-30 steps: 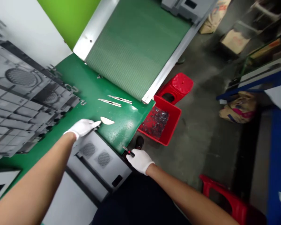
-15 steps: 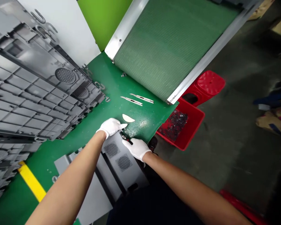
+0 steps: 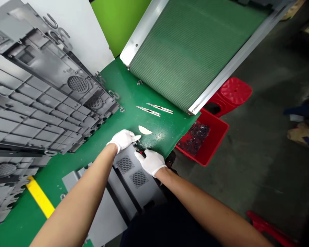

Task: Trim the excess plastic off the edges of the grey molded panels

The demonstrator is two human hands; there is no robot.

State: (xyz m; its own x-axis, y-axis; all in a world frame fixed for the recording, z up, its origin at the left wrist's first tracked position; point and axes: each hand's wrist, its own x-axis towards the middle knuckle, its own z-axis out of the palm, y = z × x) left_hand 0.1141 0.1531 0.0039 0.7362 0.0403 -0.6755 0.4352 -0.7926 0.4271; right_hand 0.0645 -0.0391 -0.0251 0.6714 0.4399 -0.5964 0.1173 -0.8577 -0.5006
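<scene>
A white-gloved left hand (image 3: 121,140) beside a white-gloved right hand (image 3: 151,162), a red-and-black knife handle (image 3: 140,151) pinched in the right fingers (image 3: 144,156). Just beyond the left fingertips (image 3: 137,138), a pale crescent scrap (image 3: 145,130) on a green mat (image 3: 167,137); farther from them, two slim utility knives (image 3: 148,110). Past the right fingers, a red crate (image 3: 216,147) of dark scraps.

Readable text: none that can be made out from here.
Sack (image 3: 302,134), right edge of the frame: coloured print, cut off by the edge and too blurred to read.
Knife (image 3: 160,108), on the green surface just above the middle of the frame: small dark markings on the handle, too small to read.
</scene>
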